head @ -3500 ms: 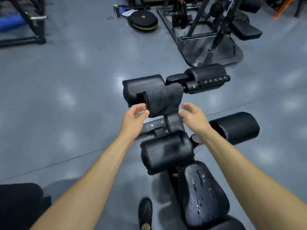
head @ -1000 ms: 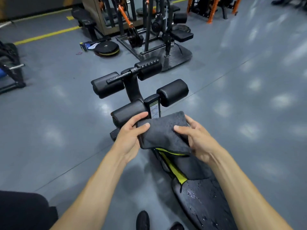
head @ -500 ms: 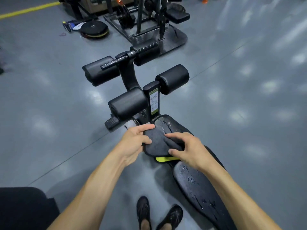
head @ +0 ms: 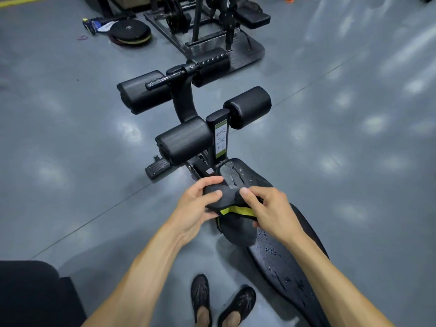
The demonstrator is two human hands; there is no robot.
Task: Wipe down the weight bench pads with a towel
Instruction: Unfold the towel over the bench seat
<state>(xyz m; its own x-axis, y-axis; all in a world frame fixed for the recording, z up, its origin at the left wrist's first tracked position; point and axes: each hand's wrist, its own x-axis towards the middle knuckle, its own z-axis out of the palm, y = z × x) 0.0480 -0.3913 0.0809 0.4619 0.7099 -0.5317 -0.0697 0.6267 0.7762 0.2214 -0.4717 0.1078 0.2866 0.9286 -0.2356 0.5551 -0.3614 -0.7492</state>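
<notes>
Both hands on the towel (head: 232,200). My left hand (head: 197,208) grips its left side, thumb on top, fingers curled over the far edge. My right hand (head: 271,212) pinches the right side, thumb pressed on top near the middle, fingers wrapped underneath. Towel is dark grey with a yellow-green strip (head: 237,210) showing between my hands; a loose fold hangs below my right thumb.

Towel sits over the narrow upper end of the bench seat pad (head: 278,263); can't tell if it's touching the pad or held just above. Pad is wet: droplets just beyond my fingertips at its top end, more beads running down the surface below my right wrist.

Past my hands: lower left roller pad (head: 185,140), lower right roller pad (head: 250,106), post with a label (head: 221,139) between them. Further out, upper left roller pad (head: 144,90), upper right roller pad (head: 212,67).

Below my forearms: my two feet in dark shoes (head: 221,300) on the grey floor (head: 70,149). Far beyond my left hand, a weight plate (head: 129,31) lies flat next to a black machine frame (head: 207,27).
</notes>
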